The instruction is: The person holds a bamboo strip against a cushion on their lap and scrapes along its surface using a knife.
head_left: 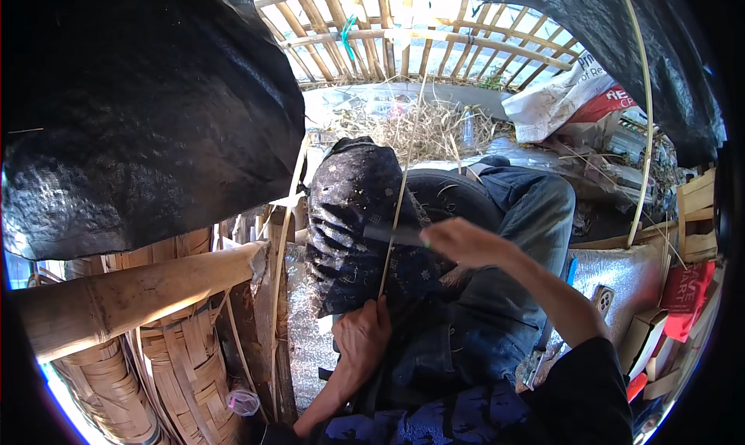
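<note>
My left hand [362,336] is closed around the lower end of a thin bamboo strip [397,204], which slants up and away from me. In my right hand [464,242] is a knife, gripped by its handle. The knife's grey blade [382,234] points left and lies across the strip; motion blurs it, so I cannot tell whether it touches. Under the strip, a dark patterned cloth [341,193] covers my left leg. My right leg, in blue jeans [535,212], is bent to the right.
A thick bamboo pole [140,294] juts in at left, above tall woven baskets [174,360]. Black sheeting [147,127] hangs at upper left. Beyond my legs lie dry shavings [411,131], a white and red sack [563,103] and a slatted bamboo fence [419,38]. Boxes [644,336] stand at right.
</note>
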A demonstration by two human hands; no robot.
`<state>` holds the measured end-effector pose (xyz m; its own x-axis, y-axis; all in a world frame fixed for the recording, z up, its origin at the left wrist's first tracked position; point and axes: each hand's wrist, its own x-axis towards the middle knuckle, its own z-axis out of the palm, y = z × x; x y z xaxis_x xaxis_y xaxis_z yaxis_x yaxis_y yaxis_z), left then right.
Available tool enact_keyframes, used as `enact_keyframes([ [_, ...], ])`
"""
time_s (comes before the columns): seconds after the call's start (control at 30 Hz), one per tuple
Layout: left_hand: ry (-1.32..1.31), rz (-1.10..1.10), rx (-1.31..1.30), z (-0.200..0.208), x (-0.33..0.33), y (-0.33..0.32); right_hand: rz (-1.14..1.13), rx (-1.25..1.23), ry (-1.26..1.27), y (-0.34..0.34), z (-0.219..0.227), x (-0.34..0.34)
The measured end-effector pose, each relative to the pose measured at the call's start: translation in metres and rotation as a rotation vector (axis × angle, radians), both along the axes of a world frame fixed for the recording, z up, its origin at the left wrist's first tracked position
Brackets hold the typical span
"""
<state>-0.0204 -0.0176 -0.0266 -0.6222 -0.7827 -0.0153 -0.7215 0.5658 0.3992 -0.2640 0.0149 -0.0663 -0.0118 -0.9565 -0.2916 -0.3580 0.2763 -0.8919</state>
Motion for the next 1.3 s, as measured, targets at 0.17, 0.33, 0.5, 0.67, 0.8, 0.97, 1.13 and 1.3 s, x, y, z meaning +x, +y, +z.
enact_keyframes([
  [0.17, -0.011, 0.007, 0.029, 0.005, -0.001, -0.002, -0.254, -0.036, 0.251, -0.044, -0.005, -0.05],
  [0.33, 0.035, 0.007, 0.003, -0.001, 0.002, 0.0, -0.217, -0.065, 0.439, -0.054, -0.025, -0.043],
  [0.5, 0.024, 0.039, 0.06, -0.001, 0.003, 0.0, -0.158, -0.19, 0.415, -0.039, -0.034, -0.014],
  [0.67, 0.006, 0.013, 0.09, 0.0, 0.004, 0.001, -0.125, -0.073, 0.334, -0.028, -0.025, -0.016],
  [0.8, -0.003, 0.03, 0.086, -0.002, 0.003, 0.003, -0.077, 0.032, 0.279, -0.02, -0.017, -0.018],
  [0.97, 0.007, 0.023, 0.072, -0.001, -0.002, 0.0, 0.02, 0.164, 0.046, 0.016, -0.029, 0.025],
  [1.13, 0.049, 0.05, 0.108, 0.001, 0.004, -0.008, -0.017, 0.306, -0.209, 0.015, 0.003, 0.01],
  [1.3, 0.132, 0.248, 0.561, 0.021, 0.013, -0.024, -0.304, 0.125, -0.33, -0.034, 0.002, -0.025],
])
